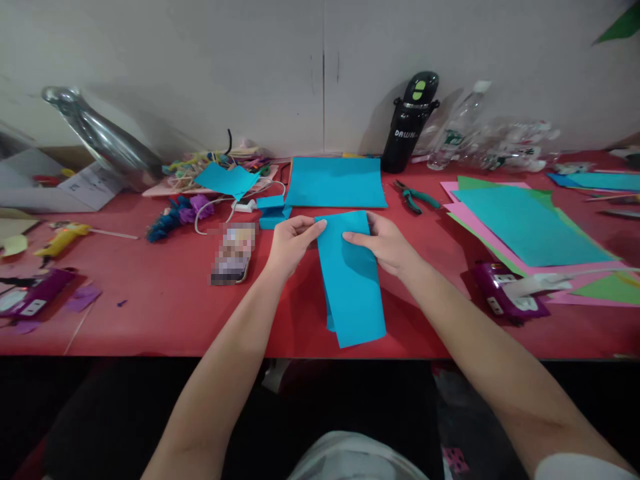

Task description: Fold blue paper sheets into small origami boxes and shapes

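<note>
Between my two hands is a folded sheet of blue paper (354, 287), one layer lying over another with its lower edges apart. My left hand (294, 241) pinches its upper left corner between thumb and fingers. On the upper right, my right hand (385, 241) grips the sheet, thumb on top and fingers behind it. Just behind my left hand lies a small folded blue paper piece (273, 212). A stack of blue paper (337, 182) rests farther back against the wall.
Left of my arms are a phone (234, 253), a yellow glue gun (65, 239) and a purple power strip (37, 293). To the right lie pliers (417, 199), coloured sheets (535, 223) and another power strip (507, 293). A black bottle (409, 127) stands at the back.
</note>
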`<move>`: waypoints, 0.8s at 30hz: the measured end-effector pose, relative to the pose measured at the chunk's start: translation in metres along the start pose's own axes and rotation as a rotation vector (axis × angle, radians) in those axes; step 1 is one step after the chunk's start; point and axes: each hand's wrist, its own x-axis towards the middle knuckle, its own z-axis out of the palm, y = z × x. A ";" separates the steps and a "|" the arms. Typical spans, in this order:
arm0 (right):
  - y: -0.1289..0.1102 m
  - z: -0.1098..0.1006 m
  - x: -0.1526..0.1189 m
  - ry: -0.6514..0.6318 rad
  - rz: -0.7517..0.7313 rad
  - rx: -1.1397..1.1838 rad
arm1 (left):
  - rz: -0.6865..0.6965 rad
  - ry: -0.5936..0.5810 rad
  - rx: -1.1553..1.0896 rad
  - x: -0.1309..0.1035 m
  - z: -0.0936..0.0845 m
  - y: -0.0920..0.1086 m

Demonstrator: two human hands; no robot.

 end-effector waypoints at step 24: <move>0.001 -0.021 0.013 0.067 0.098 0.051 | 0.083 0.044 0.173 0.006 -0.015 -0.003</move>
